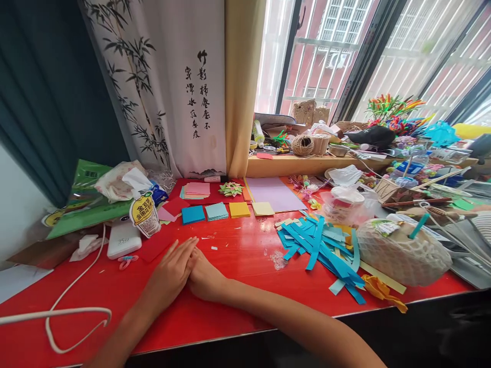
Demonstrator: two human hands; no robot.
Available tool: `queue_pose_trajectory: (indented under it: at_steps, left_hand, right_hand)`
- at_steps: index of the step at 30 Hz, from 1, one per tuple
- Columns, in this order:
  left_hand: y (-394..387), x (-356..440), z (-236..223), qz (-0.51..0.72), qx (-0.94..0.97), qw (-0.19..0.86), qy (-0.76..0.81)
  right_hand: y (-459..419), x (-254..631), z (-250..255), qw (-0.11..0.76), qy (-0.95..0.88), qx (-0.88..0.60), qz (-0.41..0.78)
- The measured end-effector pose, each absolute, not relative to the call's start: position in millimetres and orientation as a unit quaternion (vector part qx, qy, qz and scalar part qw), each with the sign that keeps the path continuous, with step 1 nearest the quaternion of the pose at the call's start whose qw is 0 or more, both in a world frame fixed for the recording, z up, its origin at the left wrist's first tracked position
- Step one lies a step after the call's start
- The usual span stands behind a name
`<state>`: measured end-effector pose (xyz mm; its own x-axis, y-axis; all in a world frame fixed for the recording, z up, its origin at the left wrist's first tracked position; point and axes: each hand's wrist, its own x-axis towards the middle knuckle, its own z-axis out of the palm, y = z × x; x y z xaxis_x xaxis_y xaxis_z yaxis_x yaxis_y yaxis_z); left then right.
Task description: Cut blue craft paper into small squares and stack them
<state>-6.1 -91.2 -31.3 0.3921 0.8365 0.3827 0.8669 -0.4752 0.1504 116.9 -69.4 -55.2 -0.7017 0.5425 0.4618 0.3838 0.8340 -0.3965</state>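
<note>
My left hand (174, 268) rests on the red tabletop, fingers stretched out and pressed against my right hand (207, 276). The right hand's fingers are mostly hidden behind the left, so their shape does not show. No object is visible in either hand. Beyond them lies a row of small square paper stacks: blue (193, 214), light blue (217, 211), yellow (240, 209) and cream (263, 208). A folded green and pink paper flower (230, 189) sits behind the row. Close to my left hand is a sheet of red paper (155, 249).
Blue paper strips (318, 240) are heaped at right, beside a net-wrapped coconut (402, 253) with a straw. A white power bank (125, 239), a yellow-labelled cup (146, 214) and a white cable (76, 278) lie at left. Lilac paper (274, 194) lies near the cluttered windowsill.
</note>
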Motion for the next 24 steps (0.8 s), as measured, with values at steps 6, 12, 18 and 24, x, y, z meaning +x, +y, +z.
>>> queue_pose_trajectory:
  at_steps: [6,12,18,24]
  left_hand:
    - [-102.5,-19.0,-48.6,-0.142,-0.827,0.058,-0.540]
    - [-99.7,-53.5,-70.5,-0.060,-0.812,0.123,-0.567]
    - [-83.3,-29.2,-41.1,-0.072,-0.826,0.158,-0.536]
    - [3.5,84.5,-10.1,-0.121,-0.879,0.048,-0.458]
  right_hand:
    - [-43.4,130.3,-49.0,0.457,-0.698,-0.366,0.413]
    - [-23.5,173.1,-47.6,0.400,-0.660,-0.370,0.518]
    - [2.2,221.0,-42.3,0.369,-0.709,-0.448,0.401]
    - [27.3,250.0,-40.4,0.341,-0.714,-0.555,0.257]
